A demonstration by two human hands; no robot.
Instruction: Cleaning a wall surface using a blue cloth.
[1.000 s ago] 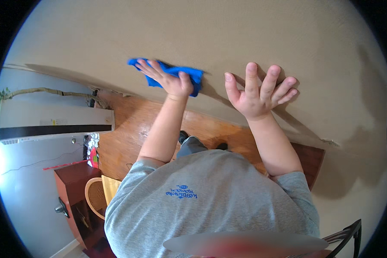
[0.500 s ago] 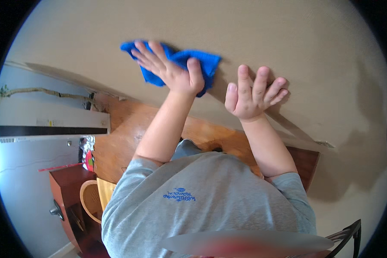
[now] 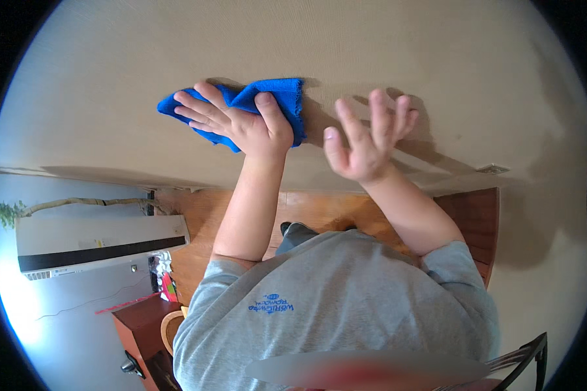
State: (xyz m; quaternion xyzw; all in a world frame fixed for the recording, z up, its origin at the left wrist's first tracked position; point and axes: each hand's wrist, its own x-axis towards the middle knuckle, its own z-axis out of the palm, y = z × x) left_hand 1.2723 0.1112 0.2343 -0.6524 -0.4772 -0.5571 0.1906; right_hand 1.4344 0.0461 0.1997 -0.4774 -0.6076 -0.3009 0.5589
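Note:
My left hand point(image 3: 244, 127) lies spread on a blue cloth point(image 3: 284, 98), pressing it against the beige textured wall point(image 3: 437, 52). The cloth is bunched, with folds showing around my thumb and fingers and a frayed edge at its right. To its right, my right hand point(image 3: 365, 140) is open, palm facing up in the view, fingers spread beside the wall and casting shadows on it. Whether those fingertips touch the wall, I cannot tell.
A white air conditioner point(image 3: 104, 231) sits at left below a branch point(image 3: 85, 201). A reddish cabinet point(image 3: 137, 322) and wicker chair point(image 3: 169, 329) are lower left. The wooden floor point(image 3: 306, 202), a dark wooden panel point(image 3: 466, 215) and a small wall plate point(image 3: 491, 169) also show.
The cloth under my left hand rose, then shifted leftward in the view. My right hand has moved slightly left, its fingers differently bent. The whole view has rotated.

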